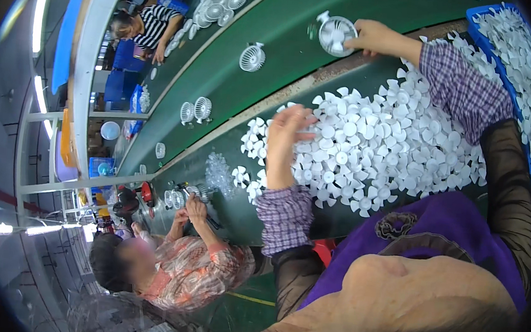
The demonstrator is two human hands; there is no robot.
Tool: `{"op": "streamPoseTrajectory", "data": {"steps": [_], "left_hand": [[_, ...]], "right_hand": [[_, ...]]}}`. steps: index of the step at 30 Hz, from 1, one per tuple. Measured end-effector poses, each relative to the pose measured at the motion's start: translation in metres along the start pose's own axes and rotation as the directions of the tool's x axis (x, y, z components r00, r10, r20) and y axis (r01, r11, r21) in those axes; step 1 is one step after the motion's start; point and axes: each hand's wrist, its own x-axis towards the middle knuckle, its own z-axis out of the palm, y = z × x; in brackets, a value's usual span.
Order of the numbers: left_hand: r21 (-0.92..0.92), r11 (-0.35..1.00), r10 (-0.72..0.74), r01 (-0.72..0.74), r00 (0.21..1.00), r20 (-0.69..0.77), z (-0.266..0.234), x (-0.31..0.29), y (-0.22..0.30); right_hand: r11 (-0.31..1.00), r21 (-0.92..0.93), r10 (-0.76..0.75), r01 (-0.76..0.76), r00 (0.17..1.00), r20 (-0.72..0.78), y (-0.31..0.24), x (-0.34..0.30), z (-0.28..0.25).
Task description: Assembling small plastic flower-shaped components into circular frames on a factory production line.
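At the belt's near edge, my right hand (pixel 375 38) is closed on the rim of a round white fan housing (pixel 331 34) with a slatted cage and a clip-like foot. White blades show inside that housing. My left hand (pixel 288 133) hovers at the left side of a big pile of white fan blades (pixel 367 143). Its fingers are apart and slightly blurred, and I see nothing held in them. The loose blades spread across the dark work surface between my two arms.
A green conveyor belt (pixel 221 94) carries spaced fan housings (pixel 252 58). A blue crate (pixel 504 66) of blades stands at the right. Small clear parts (pixel 218 171) lie left of the pile. A co-worker in a patterned top (pixel 195 273) handles housings; another in stripes (pixel 158 26) works across the belt.
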Motion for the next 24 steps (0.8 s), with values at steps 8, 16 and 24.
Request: {"op": "streamPoseTrajectory", "data": {"steps": [8, 16, 24], "left_hand": [[-0.039, 0.999, -0.047, 0.038, 0.961, -0.272, -0.107, 0.129, 0.012], [-0.198, 0.978, -0.162, 0.062, 0.825, -0.542, -0.072, 0.245, -0.001], [-0.214, 0.969, -0.21, 0.122, 0.862, -0.462, -0.09, 0.236, 0.006]], "right_hand": [[0.801, -0.554, 0.044, 0.226, 0.901, 0.431, -0.002, -0.021, 0.034], [0.75, -0.616, 0.026, 0.242, 0.919, 0.393, 0.008, -0.029, 0.034], [0.782, -0.568, 0.019, 0.255, 0.902, 0.432, 0.01, -0.027, 0.034]]}}
